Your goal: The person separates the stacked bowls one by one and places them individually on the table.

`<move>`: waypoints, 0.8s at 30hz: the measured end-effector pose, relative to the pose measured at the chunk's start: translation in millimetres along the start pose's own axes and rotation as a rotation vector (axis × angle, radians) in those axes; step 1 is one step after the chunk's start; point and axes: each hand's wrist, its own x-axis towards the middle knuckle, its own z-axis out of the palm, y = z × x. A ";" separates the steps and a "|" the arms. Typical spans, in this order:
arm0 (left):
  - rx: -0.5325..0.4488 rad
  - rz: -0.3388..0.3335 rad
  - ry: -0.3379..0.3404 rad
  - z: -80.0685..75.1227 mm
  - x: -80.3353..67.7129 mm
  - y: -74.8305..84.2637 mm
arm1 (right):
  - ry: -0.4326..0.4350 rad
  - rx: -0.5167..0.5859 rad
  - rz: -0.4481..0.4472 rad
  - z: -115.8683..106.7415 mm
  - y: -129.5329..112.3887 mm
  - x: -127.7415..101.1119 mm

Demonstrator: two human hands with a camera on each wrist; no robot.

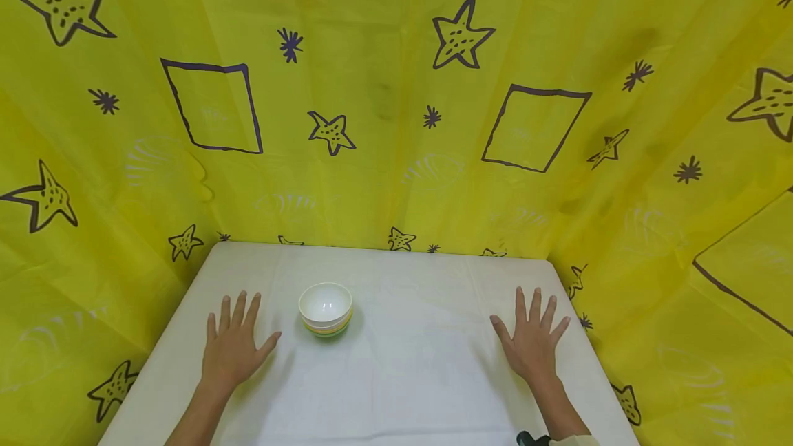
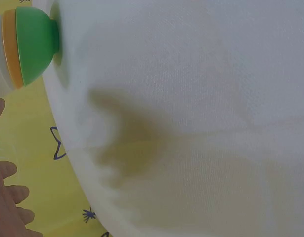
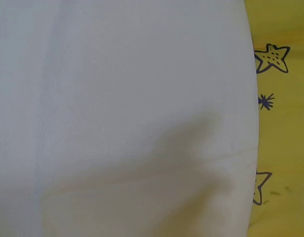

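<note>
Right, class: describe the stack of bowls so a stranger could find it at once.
Start at the white table in front of the yellow star-patterned cloth. Just right of the left hand sits the stack of bowls, far from the right hand. It is the only dish there: white on top, with orange and green below.

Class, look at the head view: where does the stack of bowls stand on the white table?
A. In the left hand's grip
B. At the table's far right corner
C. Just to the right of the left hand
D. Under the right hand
C: the stack of bowls stands on the white table just right of the flat left hand, untouched; the right hand lies far off.
</note>
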 end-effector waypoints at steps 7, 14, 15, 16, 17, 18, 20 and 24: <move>-0.005 0.013 0.029 2.2 0.2 -1.6 | 0.011 0.009 0.001 5.4 1.9 -1.1; -0.017 0.028 0.044 2.9 -1.6 -2.8 | 0.020 0.062 -0.010 11.4 -4.2 0.8; -0.015 0.029 0.041 2.8 -2.1 -2.5 | 0.012 0.067 -0.010 12.2 -5.9 0.8; -0.014 0.029 0.041 1.9 -2.4 -1.1 | 0.003 0.076 -0.008 12.8 -7.5 0.8; -0.011 0.032 0.040 1.6 -2.7 -0.2 | -0.005 0.081 -0.008 13.7 -8.8 0.8; -0.014 0.034 0.039 1.9 -2.4 0.7 | -0.009 0.088 -0.008 14.2 -10.3 0.7; -0.012 0.040 0.035 2.7 -1.2 2.2 | -0.015 0.096 -0.006 15.9 -12.7 1.2; -0.032 0.048 0.018 5.7 3.4 5.6 | -0.013 0.123 -0.006 19.0 -18.3 3.7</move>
